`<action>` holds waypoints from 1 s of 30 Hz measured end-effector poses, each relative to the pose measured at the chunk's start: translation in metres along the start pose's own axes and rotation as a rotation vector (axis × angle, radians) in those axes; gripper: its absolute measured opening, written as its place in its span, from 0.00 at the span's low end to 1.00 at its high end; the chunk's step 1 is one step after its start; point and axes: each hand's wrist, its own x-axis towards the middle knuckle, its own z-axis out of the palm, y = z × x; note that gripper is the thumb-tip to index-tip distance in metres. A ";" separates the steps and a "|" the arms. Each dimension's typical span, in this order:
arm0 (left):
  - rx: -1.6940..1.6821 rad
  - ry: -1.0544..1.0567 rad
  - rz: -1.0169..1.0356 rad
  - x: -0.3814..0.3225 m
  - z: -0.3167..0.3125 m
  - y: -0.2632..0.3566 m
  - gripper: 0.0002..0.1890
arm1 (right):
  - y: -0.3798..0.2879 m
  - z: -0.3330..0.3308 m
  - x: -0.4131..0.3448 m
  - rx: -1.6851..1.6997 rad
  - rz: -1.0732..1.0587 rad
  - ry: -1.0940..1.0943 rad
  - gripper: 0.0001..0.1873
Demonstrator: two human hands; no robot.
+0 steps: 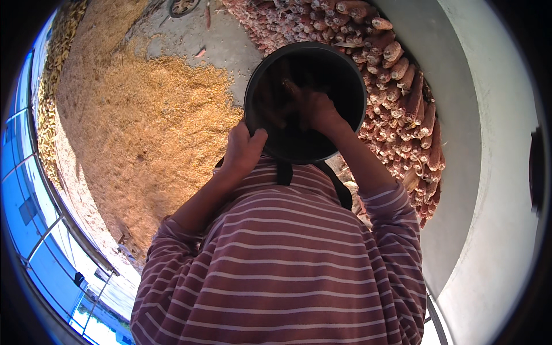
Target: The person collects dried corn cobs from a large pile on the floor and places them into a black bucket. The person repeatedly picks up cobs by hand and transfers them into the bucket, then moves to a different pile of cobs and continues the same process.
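Note:
A round black bucket point(307, 46) is tilted in front of my body, its mouth facing up toward me. My left hand point(245, 145) grips its near left rim, thumb over the edge. My right hand point(320, 111) reaches inside, with the wrist crossing the near right rim. Near its fingers lies a dim, elongated thing point(291, 88), possibly a corn cob. Deep shade hides much of the interior, and I cannot tell whether the right hand grips anything.
Loose yellow corn kernels point(172, 112) spread over the concrete floor point(235, 36) at left. Stripped reddish corn cobs point(399, 103) are piled at right against a pale wall point(457, 108). Yellow ears of corn point(46, 125) line the far left. A round dark-rimmed object point(183, 6) sits at the top.

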 end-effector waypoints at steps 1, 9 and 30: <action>0.013 -0.013 0.024 -0.001 0.000 0.003 0.15 | 0.003 0.009 0.001 -0.105 -0.110 0.040 0.49; 0.016 -0.052 0.090 0.001 0.005 0.007 0.15 | -0.006 0.040 0.015 -0.022 -0.034 0.544 0.39; -0.356 0.018 -0.168 0.033 -0.018 -0.002 0.20 | -0.036 -0.057 -0.136 1.354 -0.535 -0.041 0.27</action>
